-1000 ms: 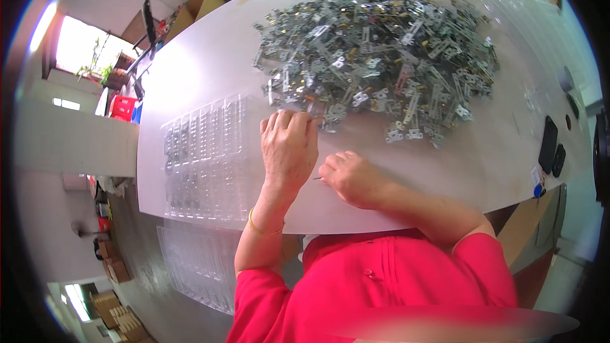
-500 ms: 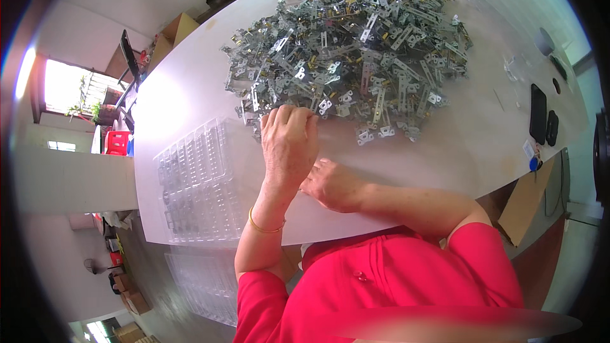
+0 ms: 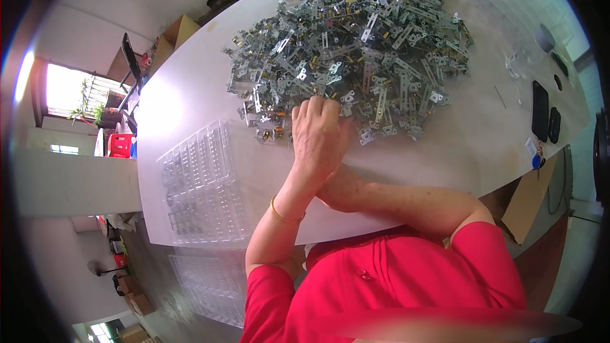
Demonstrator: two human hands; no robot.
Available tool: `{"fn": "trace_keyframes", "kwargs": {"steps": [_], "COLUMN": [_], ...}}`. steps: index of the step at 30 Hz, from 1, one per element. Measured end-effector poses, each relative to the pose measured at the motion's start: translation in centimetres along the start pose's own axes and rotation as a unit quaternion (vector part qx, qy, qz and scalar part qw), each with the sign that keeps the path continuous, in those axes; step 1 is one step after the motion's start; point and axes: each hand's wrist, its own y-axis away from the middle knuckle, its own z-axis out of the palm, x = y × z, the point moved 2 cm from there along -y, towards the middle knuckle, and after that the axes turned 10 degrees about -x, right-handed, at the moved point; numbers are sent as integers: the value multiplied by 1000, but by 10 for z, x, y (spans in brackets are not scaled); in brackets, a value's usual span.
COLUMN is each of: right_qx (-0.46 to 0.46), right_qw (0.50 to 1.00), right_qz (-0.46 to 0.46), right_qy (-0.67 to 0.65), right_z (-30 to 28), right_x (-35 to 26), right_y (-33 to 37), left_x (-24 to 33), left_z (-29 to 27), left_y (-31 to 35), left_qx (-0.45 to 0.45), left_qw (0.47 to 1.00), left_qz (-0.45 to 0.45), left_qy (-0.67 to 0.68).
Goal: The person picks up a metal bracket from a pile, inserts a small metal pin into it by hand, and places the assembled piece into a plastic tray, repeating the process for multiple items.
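A big heap of small silvery metal fittings (image 3: 356,51), flat plates with holes among brass-coloured bits, covers the far middle of the table. At its near edge my left hand (image 3: 314,140) reaches in with bent, closed fingers, and its fingertips disappear against the metal pieces. What it grips is hidden. Just behind and below it, my right hand (image 3: 343,189) is largely covered by the left; its fingers are blurred or out of sight. To the left of both hands lies a clear plastic blister tray (image 3: 206,216) with rows of small compartments.
The white table (image 3: 438,165) curves round me. On its right side lie a black phone (image 3: 539,111), a smaller black object (image 3: 554,125) and a thin stick (image 3: 499,96). Clear plastic sheets (image 3: 492,9) spread at the far right. More clear trays (image 3: 210,282) sit below the left edge.
My left hand has moved right along the heap's near edge, uncovering fittings at its near left corner. The right hand has shifted slightly right and is now more hidden behind the left.
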Motion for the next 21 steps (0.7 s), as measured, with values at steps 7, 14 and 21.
{"fn": "trace_keyframes", "kwargs": {"steps": [7, 14, 21], "right_qx": [31, 29, 37], "right_qw": [995, 999, 999], "right_qz": [-30, -26, -26], "right_qy": [88, 12, 10], "right_z": [1, -6, -14], "right_x": [0, -4, -8], "right_y": [0, -2, -2], "left_x": [-10, -10, -8], "left_z": [-3, 3, 9], "left_y": [-13, -15, -20], "left_qx": [104, 92, 91], "left_qw": [994, 995, 995], "left_qz": [14, -15, -42], "left_qy": [1, -21, -24]}}
